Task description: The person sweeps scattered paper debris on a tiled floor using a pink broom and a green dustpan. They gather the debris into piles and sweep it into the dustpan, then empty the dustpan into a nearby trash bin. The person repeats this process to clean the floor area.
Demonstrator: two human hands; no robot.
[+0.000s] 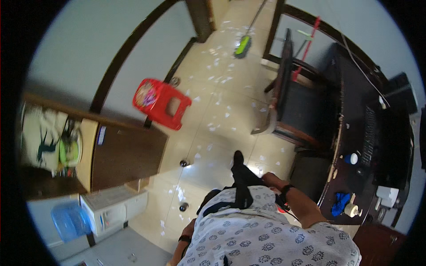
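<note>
My right hand (273, 181) hangs beside my dark trouser leg (243, 175), a dark band on its wrist; its fingers are too unclear to read. Below that forearm a small red thing (282, 209) with a dark cord shows in part. On the other side, my left hand (188, 230) is low by my patterned shirt (266, 230), which hides most of its fingers. Neither hand visibly holds anything. White paper scraps (227, 115) lie scattered over the tiled floor (213, 102). Farther off, a mop with a green and grey head (242, 47) rests on the tiles.
At left are a red plastic stool (162, 104), a brown cabinet (126, 153) and a water dispenser (108, 217). Two dark round objects (184, 163) sit on the floor. A dark chair (306, 106) and desk (350, 146) with a keyboard (369, 133) and blue cloth (341, 204) line the right.
</note>
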